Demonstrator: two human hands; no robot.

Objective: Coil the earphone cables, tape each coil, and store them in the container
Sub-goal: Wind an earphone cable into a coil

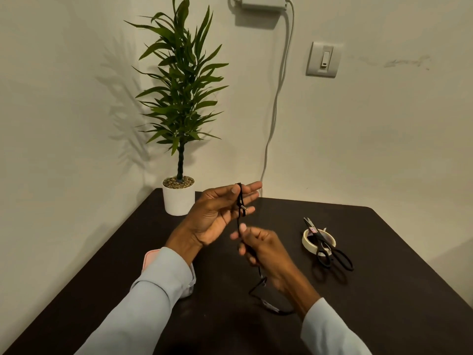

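**Winding the black cable around the fingers**

The left hand (217, 216) is held up over the dark tabletop (384, 290), palm turned to the side. Its fingers are straight and spread a little. The black cable (239, 201) loops over these fingers near their tips. The thumb presses on the cable up high. The small metal plug (244, 207) sticks out between two of the fingers.

The right hand (258, 248) is lower and just beside the left one. Its fingers curl around the cable and pinch it. The cable runs straight up from this hand to the loops on the left hand.

Below the right hand, the rest of the cable hangs down and lies on the tabletop in bends. A small dark part (268, 306) sits on the cable there, near the right sleeve (330, 329).

A pink and clear box (151, 257) peeks out from behind the left sleeve (153, 290). Most of it is hidden.

To the right, a roll of tape (307, 240) lies flat on the tabletop. Black scissors (325, 245) lie across it, blades closed and pointing to the wall.

A green plant (183, 80) stands in a white pot (178, 201) in the far corner. On the wall are a switch (324, 59) and a white wire (277, 98) that hangs down.
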